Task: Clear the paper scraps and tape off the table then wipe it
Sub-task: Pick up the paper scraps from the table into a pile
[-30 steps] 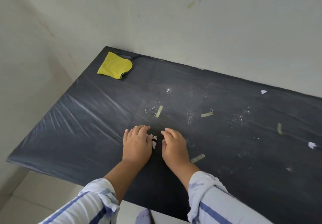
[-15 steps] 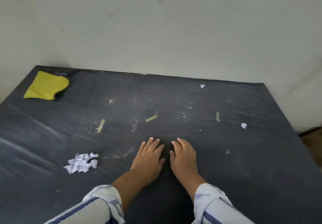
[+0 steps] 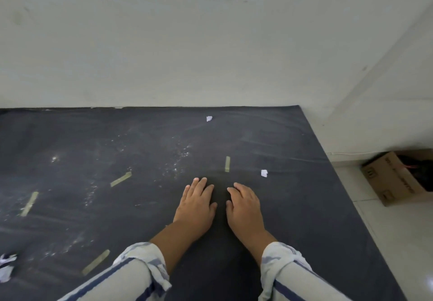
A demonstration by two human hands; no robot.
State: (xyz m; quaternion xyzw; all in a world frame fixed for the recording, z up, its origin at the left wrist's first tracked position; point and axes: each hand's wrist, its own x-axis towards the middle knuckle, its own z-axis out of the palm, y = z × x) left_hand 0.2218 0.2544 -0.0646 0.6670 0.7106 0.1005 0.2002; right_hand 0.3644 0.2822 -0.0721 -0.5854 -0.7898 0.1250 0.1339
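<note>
Step in hand: gathering scraps. Left hand (image 3: 195, 203) and right hand (image 3: 244, 207) lie flat, fingers extended, empty, on the counter (image 3: 304, 207). Next target (likely): paper scrap (image 3: 264, 173) at 1 o'clock, beside tape strip (image 3: 227, 164); farther scrap (image 3: 209, 118) at 12 o'clock needs pinching.

table (image 3: 293, 218): black | tape strips (image 3: 120, 179) | paper scraps (image 3: 264, 173) | white specks (image 3: 178, 157)
</note>
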